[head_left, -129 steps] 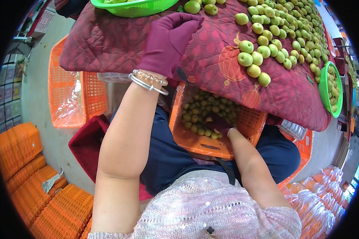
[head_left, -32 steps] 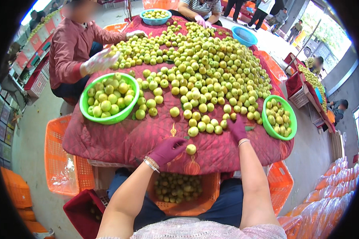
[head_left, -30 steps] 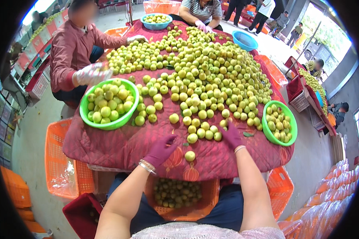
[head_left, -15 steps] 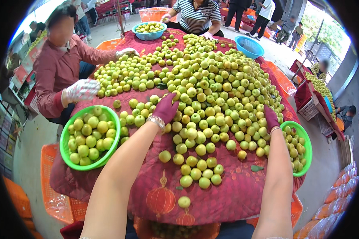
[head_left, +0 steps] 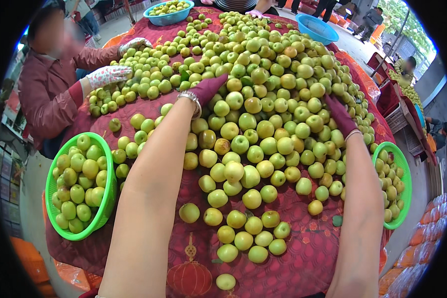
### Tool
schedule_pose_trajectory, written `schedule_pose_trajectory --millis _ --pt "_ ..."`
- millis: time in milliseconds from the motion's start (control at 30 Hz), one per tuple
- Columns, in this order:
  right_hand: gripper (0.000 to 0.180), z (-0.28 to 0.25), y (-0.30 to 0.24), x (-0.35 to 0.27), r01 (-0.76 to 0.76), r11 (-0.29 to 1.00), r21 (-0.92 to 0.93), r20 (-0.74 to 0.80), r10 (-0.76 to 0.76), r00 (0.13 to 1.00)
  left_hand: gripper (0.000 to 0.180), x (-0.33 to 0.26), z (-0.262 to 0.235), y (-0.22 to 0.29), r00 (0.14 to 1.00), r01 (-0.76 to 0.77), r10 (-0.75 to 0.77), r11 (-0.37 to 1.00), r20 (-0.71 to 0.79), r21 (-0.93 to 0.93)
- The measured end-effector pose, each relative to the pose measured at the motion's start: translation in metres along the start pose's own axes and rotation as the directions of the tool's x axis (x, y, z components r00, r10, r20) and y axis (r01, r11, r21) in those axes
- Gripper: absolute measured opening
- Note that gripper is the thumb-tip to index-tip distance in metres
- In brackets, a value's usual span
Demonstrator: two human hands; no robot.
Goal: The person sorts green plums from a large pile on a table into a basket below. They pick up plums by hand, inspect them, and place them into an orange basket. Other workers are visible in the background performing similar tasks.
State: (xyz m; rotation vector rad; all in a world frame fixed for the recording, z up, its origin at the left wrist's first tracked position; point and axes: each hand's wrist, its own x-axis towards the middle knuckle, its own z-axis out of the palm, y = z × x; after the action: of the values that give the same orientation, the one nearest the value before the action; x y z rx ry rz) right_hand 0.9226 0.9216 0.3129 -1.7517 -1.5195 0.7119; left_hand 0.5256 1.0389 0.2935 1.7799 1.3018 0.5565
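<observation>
Both gloved hands lie flat and open on the heap of green fruit [head_left: 263,124]: left hand [head_left: 208,88] on its left side, right hand [head_left: 338,114] seemingly resting at its right edge, grasping nothing.

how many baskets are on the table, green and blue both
4. A green basket sits at the table's left edge and another green basket at its right edge, both holding green fruit. Two blue baskets stand at the far end, one far left, one far right. Others may be out of frame.
</observation>
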Motion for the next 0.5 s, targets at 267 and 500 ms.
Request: schedule_pose_trajectory --millis 267,500 --pt "0.056 0.052 -0.032 -0.029 0.192 0.981 -0.019 0.127 -0.189 0.974 0.059 -0.054 0.005 0.011 0.987 0.018 0.008 0.986 0.158 -0.166" --pt "0.057 0.074 -0.046 -0.094 0.322 0.947 -0.004 0.164 -0.317 0.934 0.049 -0.134 0.004 0.024 0.915 -0.269 0.233 0.961 0.330 0.069"
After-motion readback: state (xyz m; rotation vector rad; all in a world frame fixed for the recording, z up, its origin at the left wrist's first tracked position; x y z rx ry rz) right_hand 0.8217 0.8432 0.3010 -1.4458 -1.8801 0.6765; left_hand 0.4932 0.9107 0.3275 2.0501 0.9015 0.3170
